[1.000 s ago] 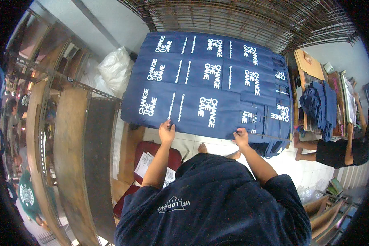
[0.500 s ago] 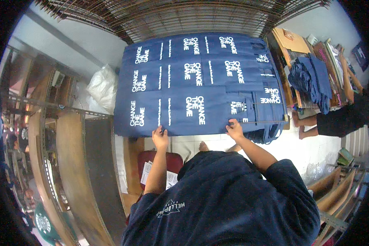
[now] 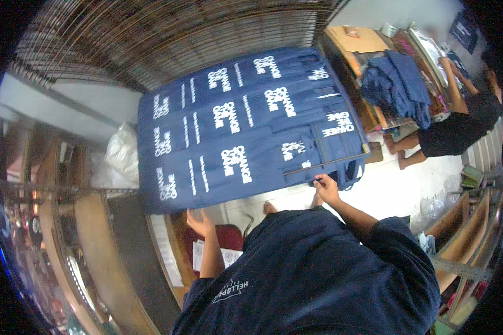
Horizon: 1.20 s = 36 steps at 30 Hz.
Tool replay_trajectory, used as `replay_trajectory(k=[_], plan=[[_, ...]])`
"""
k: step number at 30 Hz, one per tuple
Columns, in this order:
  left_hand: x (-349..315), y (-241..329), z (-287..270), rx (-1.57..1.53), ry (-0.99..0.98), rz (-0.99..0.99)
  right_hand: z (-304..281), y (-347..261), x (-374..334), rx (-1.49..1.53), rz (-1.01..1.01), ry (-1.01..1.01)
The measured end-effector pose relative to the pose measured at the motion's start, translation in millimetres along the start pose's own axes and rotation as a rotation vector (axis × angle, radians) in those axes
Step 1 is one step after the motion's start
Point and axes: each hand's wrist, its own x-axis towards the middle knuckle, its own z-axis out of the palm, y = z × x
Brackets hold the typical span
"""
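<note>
Navy fabric pieces [image 3: 204, 167] with white printed lettering lie flat in overlapping rows on a raised surface in front of me. My left hand [image 3: 201, 224] is at the near left edge, its fingers stretched up against or just under the cloth and somewhat blurred. At the near right edge my right hand [image 3: 328, 190] has thumb and fingers closed on the dark fabric border. Beside it, a thin metal wire frame [image 3: 327, 166] lies across the right-hand pieces. Some navy cloth [image 3: 349, 174] hangs below that corner.
Wire racks [image 3: 184, 33] stand behind the fabric. A white plastic bag [image 3: 123, 153] and wooden shelving [image 3: 109, 234] are on the left. At right, a bench holds crumpled navy garments [image 3: 397, 84]; a person [image 3: 458, 125] works beside it. A maroon chair [image 3: 226, 237] with papers is below my left hand.
The view has turned, so the fabric appears shifted left and tilted. My left hand has slid off the top of the near edge to just below it; the right stays at the edge.
</note>
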Motion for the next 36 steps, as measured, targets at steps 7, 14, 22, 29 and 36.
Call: replay_trajectory(k=[7, 14, 22, 29, 36], plan=[[-92, -79, 13, 0.31, -0.74, -0.069, -104, 66, 54, 0.241, 0.056, 0.299], [-190, -53, 70, 0.355, -1.171, -0.107, -246, 100, 132, 0.707, 0.067, 0.667], [-199, 59, 111, -0.074, -0.945, -0.229, -370, 159, 186, 0.974, 0.278, 0.82], [-223, 53, 89, 0.066, -0.859, -0.228, -427, 166, 218, 1.269, 0.332, 0.858], [-233, 12, 54, -0.061, -0.932, -0.434, -467, 170, 227, 1.523, 0.182, 0.674]])
